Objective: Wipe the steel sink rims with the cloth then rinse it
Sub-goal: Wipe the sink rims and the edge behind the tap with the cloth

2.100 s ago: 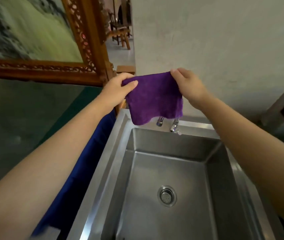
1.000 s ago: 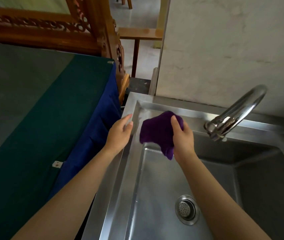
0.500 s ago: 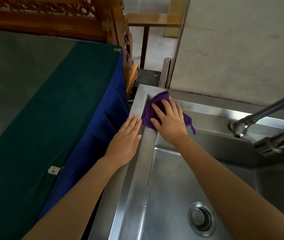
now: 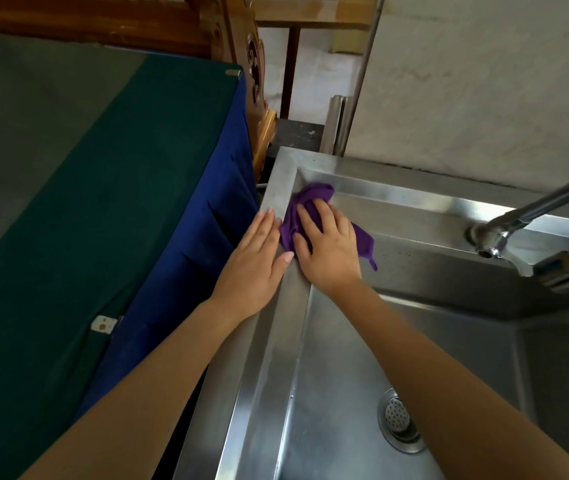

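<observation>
A right hand (image 4: 328, 247) presses a bunched purple cloth (image 4: 310, 197) flat-palmed onto the far left corner of a steel sink rim (image 4: 277, 188). The left hand (image 4: 253, 268) rests open, holding nothing, on the rim beside it. Wiping looks barely begun; rinsing at the faucet (image 4: 494, 233) remains.

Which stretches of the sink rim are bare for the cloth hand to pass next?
Free: the left rim nearer than the left hand, and the back rim between the purple cloth and faucet base. Crowded: the back-left corner, under the right hand.
</observation>
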`<state>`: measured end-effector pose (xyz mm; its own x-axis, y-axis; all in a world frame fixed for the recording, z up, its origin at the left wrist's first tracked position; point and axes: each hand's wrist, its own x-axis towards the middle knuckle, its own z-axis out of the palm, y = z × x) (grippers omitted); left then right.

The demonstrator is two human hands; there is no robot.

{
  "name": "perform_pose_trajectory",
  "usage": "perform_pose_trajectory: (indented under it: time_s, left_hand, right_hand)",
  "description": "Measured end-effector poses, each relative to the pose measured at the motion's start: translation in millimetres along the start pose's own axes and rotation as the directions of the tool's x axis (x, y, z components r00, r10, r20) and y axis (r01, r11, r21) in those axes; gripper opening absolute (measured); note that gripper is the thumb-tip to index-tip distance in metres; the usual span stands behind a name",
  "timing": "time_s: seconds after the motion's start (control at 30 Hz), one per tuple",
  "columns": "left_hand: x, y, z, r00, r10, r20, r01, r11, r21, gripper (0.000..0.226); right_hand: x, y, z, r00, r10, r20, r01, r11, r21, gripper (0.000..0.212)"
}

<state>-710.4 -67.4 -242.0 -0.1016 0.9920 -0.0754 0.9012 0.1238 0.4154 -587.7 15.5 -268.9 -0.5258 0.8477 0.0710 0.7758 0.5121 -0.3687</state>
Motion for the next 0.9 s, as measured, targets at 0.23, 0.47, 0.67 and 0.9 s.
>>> perform_pose_trajectory:
  time_s: [0.23,0.47,0.67,0.9]
  left_hand:
    - [-11.3,-4.7,-2.7,0.998,0.007,0.055,-0.008,0.999,0.031,0.068]
    - [-53.0,-7.2,-1.7,0.998,0.027,0.049,-0.035,0.984,0.177,0.072]
    - [-86.0,-9.3,7.5,0.999,0.038,0.017,-0.041,0.977,0.208,0.075]
    - [-87.8,-8.4,10.7,1.0,0.023,0.005,-0.023,0.994,0.107,0.082]
  right_hand:
    - [-0.2,11.7,-10.8,0.993,-0.095,0.074,0.102,0.99,-0.094,0.06]
    - [31.7,16.1,-8.4,0.997,-0.056,0.058,0.059,0.997,-0.056,0.058]
    - [22.6,4.5,-4.7,0.996,-0.019,0.089,0.019,1.0,-0.01,0.057]
    - [24.8,-5.2,0.1,0.953,-0.03,-0.302,0.085,0.982,0.169,0.025]
